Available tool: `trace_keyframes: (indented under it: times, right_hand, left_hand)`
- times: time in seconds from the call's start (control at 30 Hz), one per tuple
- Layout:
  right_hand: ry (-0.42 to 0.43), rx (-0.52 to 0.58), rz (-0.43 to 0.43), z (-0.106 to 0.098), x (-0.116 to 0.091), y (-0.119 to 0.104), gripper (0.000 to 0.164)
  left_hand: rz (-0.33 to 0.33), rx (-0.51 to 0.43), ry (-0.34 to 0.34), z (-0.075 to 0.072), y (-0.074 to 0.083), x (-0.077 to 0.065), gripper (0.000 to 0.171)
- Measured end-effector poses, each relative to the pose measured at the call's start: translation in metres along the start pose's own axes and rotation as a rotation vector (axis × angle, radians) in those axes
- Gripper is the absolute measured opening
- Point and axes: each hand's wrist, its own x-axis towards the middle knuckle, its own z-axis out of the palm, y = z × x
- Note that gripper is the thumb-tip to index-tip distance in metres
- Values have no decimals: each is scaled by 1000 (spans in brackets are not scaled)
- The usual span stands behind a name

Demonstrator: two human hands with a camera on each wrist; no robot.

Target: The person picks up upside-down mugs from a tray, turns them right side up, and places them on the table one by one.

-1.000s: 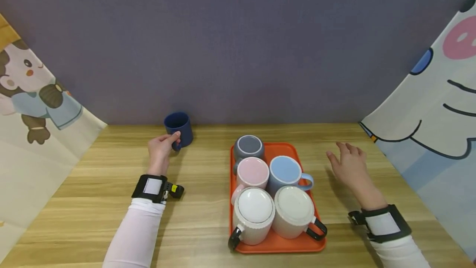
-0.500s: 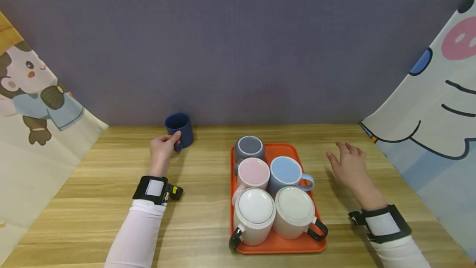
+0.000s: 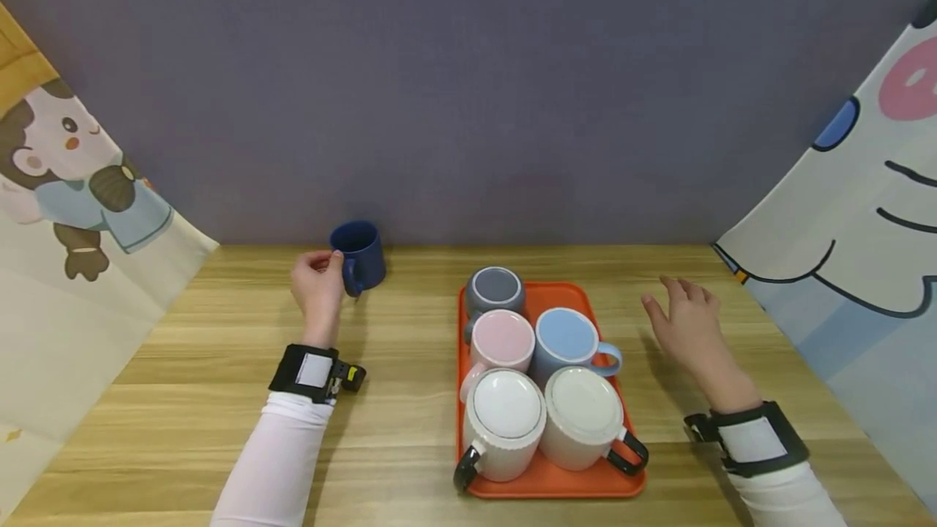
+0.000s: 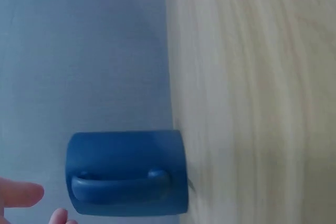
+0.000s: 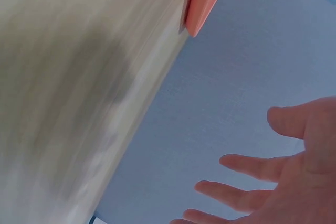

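A grey-violet backdrop (image 3: 468, 88) fills the 12 o'clock side of the head view. Below it spreads a wood-grain bench (image 3: 395, 429), flanked by two printed sheets: one at 3 o'clock (image 3: 849, 218) with a pink oval, one at 9 o'clock (image 3: 44, 324) with a cartoon figure in blue. An orange-red tray (image 3: 552, 293) lies on the bench at 5 o'clock.

Both hands are free of any load. The right hand (image 3: 688, 328), near 4 o'clock, is well apart from the tray, its fingers spread and relaxed. The left hand (image 3: 318, 291), between 8 and 9 o'clock, is released beside the navy mug (image 3: 369, 263); the left wrist view shows one fingertip clear of it and another close to its rim.

That mug stands upright near 9 o'clock, close to the backdrop, its handle (image 3: 351, 276) toward 7 o'clock. Five others sit upside down on the tray: two whitish mugs with black handles, at 8 o'clock (image 3: 505, 413) and 4 o'clock (image 3: 581, 409), a light-blue mug (image 3: 566, 336) at 1, a pink mug (image 3: 503, 340) between 10 and 11, and a slate-grey mug (image 3: 494, 286) at 11. Each wrist wears a black strap (image 3: 291, 368).
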Motion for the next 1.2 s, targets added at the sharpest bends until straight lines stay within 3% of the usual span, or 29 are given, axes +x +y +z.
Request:
trace_keyframes:
  times: [0.13,0.3,0.6,0.77,0.97,1.2]
  right_hand:
    - [-5,4,-5,2,3,-3,49]
    - [-17,11,-12,3,8,-8,49]
    - [-35,38,-31,5,14,-20,49]
    - [-42,59,-34,8,15,-26,50]
    - [-35,78,-39,11,16,-30,50]
    - [-60,93,-53,15,18,-33,50]
  left_hand:
    - [49,-70,33,2,7,-4,24]
    - [89,-134,-9,8,15,-13,27]
    - [120,-105,-232,24,24,-36,33]
    - [123,-98,-303,33,25,-50,35]
    - [146,-37,-389,42,26,-63,31]
    - [168,83,-569,53,24,-79,24]
